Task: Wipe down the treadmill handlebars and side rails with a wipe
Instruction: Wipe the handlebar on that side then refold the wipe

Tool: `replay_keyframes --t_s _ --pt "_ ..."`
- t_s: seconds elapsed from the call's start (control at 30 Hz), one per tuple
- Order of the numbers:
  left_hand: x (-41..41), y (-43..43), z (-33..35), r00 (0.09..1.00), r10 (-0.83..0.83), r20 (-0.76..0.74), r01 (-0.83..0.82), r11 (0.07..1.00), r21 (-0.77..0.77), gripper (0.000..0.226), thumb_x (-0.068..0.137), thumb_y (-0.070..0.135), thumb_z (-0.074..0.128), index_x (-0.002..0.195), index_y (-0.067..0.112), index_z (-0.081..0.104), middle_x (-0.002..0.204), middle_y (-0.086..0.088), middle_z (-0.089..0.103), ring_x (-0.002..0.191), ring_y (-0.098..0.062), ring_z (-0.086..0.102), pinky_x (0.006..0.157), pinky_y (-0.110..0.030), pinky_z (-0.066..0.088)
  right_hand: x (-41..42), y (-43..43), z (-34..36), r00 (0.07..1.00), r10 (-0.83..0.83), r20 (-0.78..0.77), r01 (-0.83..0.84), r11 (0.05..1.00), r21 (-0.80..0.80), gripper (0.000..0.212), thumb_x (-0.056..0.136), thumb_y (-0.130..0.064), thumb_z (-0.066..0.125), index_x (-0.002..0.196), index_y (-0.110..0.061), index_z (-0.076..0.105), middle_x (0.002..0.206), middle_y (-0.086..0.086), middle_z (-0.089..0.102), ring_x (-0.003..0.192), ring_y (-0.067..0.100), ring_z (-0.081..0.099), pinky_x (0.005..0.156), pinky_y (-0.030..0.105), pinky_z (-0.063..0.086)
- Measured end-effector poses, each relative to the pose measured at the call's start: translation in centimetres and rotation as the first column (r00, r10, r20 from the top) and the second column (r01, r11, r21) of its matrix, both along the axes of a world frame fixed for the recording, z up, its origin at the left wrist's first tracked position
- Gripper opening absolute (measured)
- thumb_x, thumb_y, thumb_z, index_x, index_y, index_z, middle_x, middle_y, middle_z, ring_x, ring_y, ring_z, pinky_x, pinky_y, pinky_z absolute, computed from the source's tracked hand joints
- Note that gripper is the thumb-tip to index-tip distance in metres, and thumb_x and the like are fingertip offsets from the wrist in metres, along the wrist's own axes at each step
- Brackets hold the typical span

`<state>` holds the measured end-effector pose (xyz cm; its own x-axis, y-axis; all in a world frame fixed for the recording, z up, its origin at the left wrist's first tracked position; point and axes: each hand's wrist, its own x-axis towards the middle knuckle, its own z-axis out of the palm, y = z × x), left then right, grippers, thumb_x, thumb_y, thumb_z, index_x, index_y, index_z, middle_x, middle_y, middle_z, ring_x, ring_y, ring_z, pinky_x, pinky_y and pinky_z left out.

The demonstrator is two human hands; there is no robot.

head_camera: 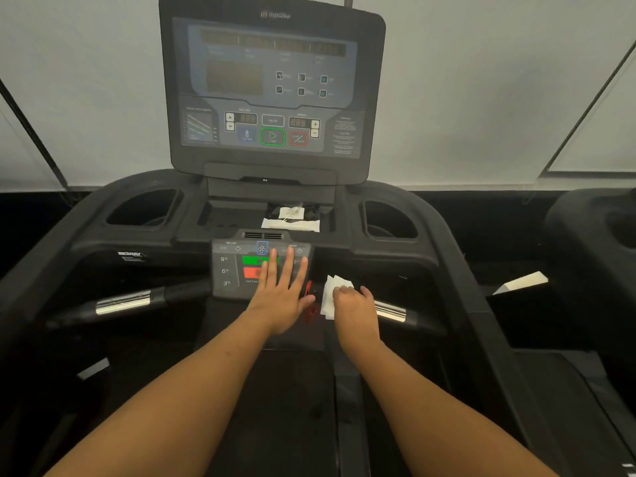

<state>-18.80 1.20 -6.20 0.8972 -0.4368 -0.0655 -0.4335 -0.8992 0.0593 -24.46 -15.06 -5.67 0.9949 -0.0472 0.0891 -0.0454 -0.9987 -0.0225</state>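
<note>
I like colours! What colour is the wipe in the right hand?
The wipe is white; head view shows it.

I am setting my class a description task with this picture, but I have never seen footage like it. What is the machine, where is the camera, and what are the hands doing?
There is one picture, from a wide-angle camera worn on a person's head, looking forward and down, so both bare arms are the wearer's. The machine is a treadmill: its screen stands in front, with a control panel below. The left hand lies flat on that panel, fingers straight, holding nothing. The right hand grips a white wipe at the inner end of the right handlebar. Nothing touches the left handlebar. White packets lie in the tray under the screen, between two cup holders.
</note>
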Motion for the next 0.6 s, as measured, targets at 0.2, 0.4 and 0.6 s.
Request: replay_keyframes --t_s 0.2,0.4,0.6 --pt "0.0 -0.3 -0.4 0.999 0.021 -0.024 -0.020 0.999 0.031 0.091 0.101 0.068 0.024 0.153 0.020 -0.034 0.155 -0.014 -0.046 0.140 -0.044 -0.043 0.120 -0.058 -0.019 1.5 -0.2 2.1 0.991 -0.099 -0.095 0.119 0.965 0.232 0.015 0.087 -0.006 0.058 0.099 -0.012 0.065 0.092 0.006 0.068 0.092 0.026 0.065 0.082 0.034 0.050" --pt "0.1 -0.4 0.0 0.997 0.021 -0.072 -0.017 0.999 0.050 0.095 0.099 0.070 0.027 0.151 0.022 -0.037 0.152 -0.013 -0.050 0.138 -0.043 -0.046 0.116 -0.057 -0.024 -1.4 1.4 1.0 0.992 -0.041 0.119 0.017 0.981 0.194 0.022 0.087 -0.002 0.056 0.105 -0.012 0.065 0.101 0.008 0.068 0.095 0.027 0.064 0.083 0.033 0.046" --pt "0.1 -0.5 0.1 0.997 0.027 -0.074 -0.021 0.996 0.083 0.103 0.097 0.071 0.037 0.154 0.021 -0.034 0.154 -0.015 -0.048 0.138 -0.046 -0.045 0.115 -0.058 -0.024 -0.8 2.0 3.1 0.996 -0.072 -0.043 0.075 0.995 0.069 0.019 0.092 -0.006 0.054 0.110 -0.010 0.060 0.106 0.009 0.066 0.097 0.027 0.063 0.080 0.034 0.047"
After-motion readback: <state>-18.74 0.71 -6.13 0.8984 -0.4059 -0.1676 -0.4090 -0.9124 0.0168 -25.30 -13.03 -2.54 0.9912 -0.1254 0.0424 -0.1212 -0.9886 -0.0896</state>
